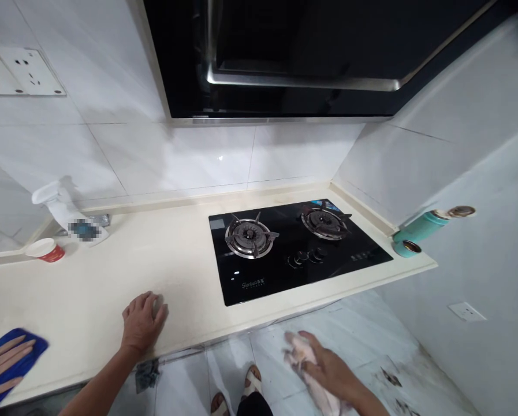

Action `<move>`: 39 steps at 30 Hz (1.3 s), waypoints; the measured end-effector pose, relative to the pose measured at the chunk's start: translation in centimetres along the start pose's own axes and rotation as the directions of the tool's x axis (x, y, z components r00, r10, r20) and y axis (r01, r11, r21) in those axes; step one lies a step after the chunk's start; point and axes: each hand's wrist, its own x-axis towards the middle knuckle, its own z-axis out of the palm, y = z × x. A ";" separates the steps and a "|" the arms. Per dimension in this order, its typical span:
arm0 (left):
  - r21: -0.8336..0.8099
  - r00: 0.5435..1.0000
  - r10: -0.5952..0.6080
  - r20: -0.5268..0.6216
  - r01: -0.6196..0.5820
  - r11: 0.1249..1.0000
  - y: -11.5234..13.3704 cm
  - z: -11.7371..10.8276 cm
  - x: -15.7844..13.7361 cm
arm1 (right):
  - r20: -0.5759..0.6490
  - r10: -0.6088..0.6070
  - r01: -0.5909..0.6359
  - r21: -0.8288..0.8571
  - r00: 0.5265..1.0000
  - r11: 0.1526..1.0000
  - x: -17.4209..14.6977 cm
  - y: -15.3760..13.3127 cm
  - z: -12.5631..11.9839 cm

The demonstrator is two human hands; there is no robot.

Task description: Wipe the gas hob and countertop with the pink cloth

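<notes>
My left hand [142, 323] rests on the cream countertop [111, 277], with its thumb apart from the fingers and nothing in its grasp. Over the floor in front of the counter, my right hand [328, 367] grips a pale pink cloth [317, 390], which hangs down and is partly smeared by motion. To the right of my left hand lies a black two-burner gas stove [280, 283]. At the far left, another person's hand [5, 364] is spread on a blue cloth [36, 342] on the counter.
A white spray bottle [62, 214] and a red-and-white paper cup [51, 250] stand at the back left. A teal bottle [423, 226] and its teal cup [407, 248] are at the right end. A black range hood [284, 104] overhangs the stove.
</notes>
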 end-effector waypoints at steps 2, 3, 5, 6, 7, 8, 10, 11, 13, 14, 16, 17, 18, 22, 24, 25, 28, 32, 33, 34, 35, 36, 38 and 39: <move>-0.002 1.000 0.002 0.014 -0.002 1.000 0.0 0.0 0.0 | -0.153 0.019 -0.002 0.110 0.988 0.994 -0.3 1.6 -1.9; -0.001 1.000 0.003 0.013 -0.003 1.000 0.0 0.0 0.0 | -0.217 0.012 0.024 0.164 0.976 0.986 -0.4 1.9 -2.7; 0.005 1.000 0.004 0.003 -0.004 1.000 0.0 0.2 0.0 | -0.293 -0.015 0.114 0.322 0.956 0.940 -0.2 1.1 -3.4; 0.009 1.000 0.005 -0.002 -0.005 1.000 -0.1 0.3 -0.1 | -0.301 -0.030 0.162 0.423 0.953 0.891 0.1 0.2 -3.4; 0.013 1.000 0.006 -0.006 -0.006 1.000 -0.2 0.4 -0.1 | -0.290 -0.052 0.204 0.526 0.956 0.826 0.5 -0.9 -3.3; 0.017 1.000 0.007 -0.011 -0.007 1.000 -0.2 0.5 -0.1 | -0.274 -0.073 0.233 0.614 0.959 0.754 1.1 -2.2 -3.0; 0.022 1.000 0.013 -0.017 -0.013 1.000 -0.3 0.6 -0.2 | -0.253 -0.108 0.260 0.711 0.961 0.653 2.8 -4.5 -2.4; 0.023 1.000 0.015 -0.020 -0.014 1.000 -0.4 0.6 -0.2 | -0.272 -0.114 0.279 0.706 0.956 0.652 4.0 -5.5 -2.2; 0.023 1.000 0.014 -0.021 -0.014 1.000 -0.4 0.5 -0.2 | -0.409 -0.107 0.337 0.546 0.906 0.767 6.8 -6.6 -2.4; 0.022 1.000 0.012 -0.021 -0.012 1.000 -0.3 0.5 -0.2 | -0.502 -0.101 0.344 0.421 0.859 0.839 8.2 -6.7 -2.8; 0.018 1.000 0.010 -0.020 -0.010 1.000 -0.3 0.4 -0.2 | -0.659 -0.082 0.287 0.208 0.748 0.935 10.6 -6.6 -3.6; 0.015 1.000 0.010 -0.020 -0.010 1.000 -0.2 0.3 -0.2 | -0.711 -0.068 0.251 0.155 0.700 0.955 11.5 -6.4 -3.9; 0.012 1.000 0.011 -0.020 -0.010 1.000 -0.2 0.3 -0.1 | -0.744 -0.058 0.236 0.137 0.666 0.962 12.1 -6.4 -3.8; 0.011 1.000 0.009 -0.014 -0.009 1.000 -0.3 0.5 -0.1 | -0.675 -0.164 0.131 -0.100 0.720 0.986 12.5 -8.7 0.8; 0.017 1.000 0.006 -0.011 -0.006 1.000 -0.4 0.6 -0.1 | -0.551 -0.206 0.010 -0.337 0.809 0.941 12.3 -10.8 4.7; 0.020 1.000 0.005 -0.010 -0.005 1.000 -0.5 0.7 -0.1 | -0.514 -0.236 -0.017 -0.439 0.825 0.898 12.1 -11.8 6.5; 0.018 1.000 0.002 -0.009 -0.002 1.000 -0.7 0.8 -0.1 | -0.429 -0.348 0.017 -0.609 0.833 0.793 11.8 -13.8 9.9; -0.001 1.000 -0.005 0.014 0.006 1.000 -0.8 0.8 0.1 | -0.306 -0.430 0.138 -0.658 0.849 0.740 11.1 -13.5 9.5; -0.004 1.000 -0.008 0.022 0.008 1.000 -0.9 0.7 0.2 | -0.285 -0.431 0.157 -0.651 0.856 0.742 10.7 -13.1 9.0; -0.004 1.000 -0.011 0.028 0.011 1.000 -0.9 0.7 0.2 | -0.273 -0.429 0.170 -0.641 0.861 0.749 10.3 -12.8 8.6; -0.003 0.999 -0.014 0.031 0.014 1.000 -0.9 0.7 0.2 | -0.265 -0.428 0.181 -0.629 0.864 0.756 9.9 -12.4 8.3; 0.000 0.999 -0.016 0.034 0.017 1.000 -1.0 0.8 0.2 | -0.264 -0.427 0.190 -0.614 0.865 0.766 9.5 -12.0 8.0; 0.006 0.999 -0.026 0.039 0.026 1.000 -1.1 0.9 0.2 | -0.267 -0.427 0.212 -0.576 0.864 0.789 8.7 -10.9 7.5; 0.009 0.998 -0.033 0.044 0.033 0.999 -1.2 1.0 0.1 | -0.272 -0.430 0.228 -0.549 0.861 0.804 8.4 -10.2 7.1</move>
